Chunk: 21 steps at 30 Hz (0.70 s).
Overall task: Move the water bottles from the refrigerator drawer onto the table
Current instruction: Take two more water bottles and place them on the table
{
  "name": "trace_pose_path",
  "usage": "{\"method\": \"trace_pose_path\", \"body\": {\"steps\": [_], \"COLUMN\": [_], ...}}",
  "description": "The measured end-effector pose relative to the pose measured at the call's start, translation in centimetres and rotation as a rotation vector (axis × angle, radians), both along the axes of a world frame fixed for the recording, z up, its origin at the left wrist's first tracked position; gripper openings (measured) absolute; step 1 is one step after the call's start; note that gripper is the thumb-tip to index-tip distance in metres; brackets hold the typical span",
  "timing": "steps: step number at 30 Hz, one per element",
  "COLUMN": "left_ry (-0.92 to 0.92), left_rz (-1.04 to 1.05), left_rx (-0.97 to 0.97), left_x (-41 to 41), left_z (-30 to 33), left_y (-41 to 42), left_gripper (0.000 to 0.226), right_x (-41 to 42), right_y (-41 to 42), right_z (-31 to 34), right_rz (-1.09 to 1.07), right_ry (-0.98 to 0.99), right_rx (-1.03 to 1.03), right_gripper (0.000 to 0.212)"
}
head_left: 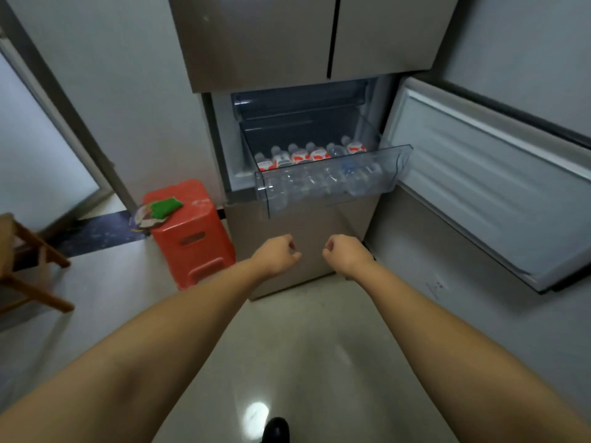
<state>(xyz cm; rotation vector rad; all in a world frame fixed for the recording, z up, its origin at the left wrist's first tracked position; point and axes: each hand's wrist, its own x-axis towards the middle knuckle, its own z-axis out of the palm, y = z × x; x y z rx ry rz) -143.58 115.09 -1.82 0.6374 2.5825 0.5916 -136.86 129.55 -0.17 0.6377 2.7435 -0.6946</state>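
Several water bottles [315,153] with red-and-white labels lie side by side in a clear plastic refrigerator drawer [396,167], which is pulled out of the lower compartment. My left hand [276,254] and my right hand [347,254] hang below the drawer in front of the lower panel, close together. Both have their fingers curled and hold nothing. Neither hand touches the drawer or a bottle.
The lower refrigerator door [492,187] stands swung open to the right. A red plastic stool [192,238] with a green item on it sits left of the refrigerator. A wooden chair [28,266] is at the far left. Glossy floor lies underfoot.
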Motion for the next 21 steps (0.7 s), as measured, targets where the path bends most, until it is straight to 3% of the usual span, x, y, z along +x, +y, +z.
{"method": "trace_pose_path", "body": {"steps": [13,21], "left_ry": [-0.001,0.070], "left_rz": [0.037,0.348], "left_rx": [0.112,0.400], "left_x": [-10.9,-17.2], "left_z": [1.7,5.0], "left_y": [10.6,13.8], "left_gripper": [0.028,0.016], "right_x": [-13.0,-22.3], "right_y": [9.8,13.1], "right_z": [1.8,4.8], "right_rz": [0.117,0.267], "right_ry": [0.057,0.283], "right_rx": [0.007,0.023], "right_gripper": [0.026,0.025]}}
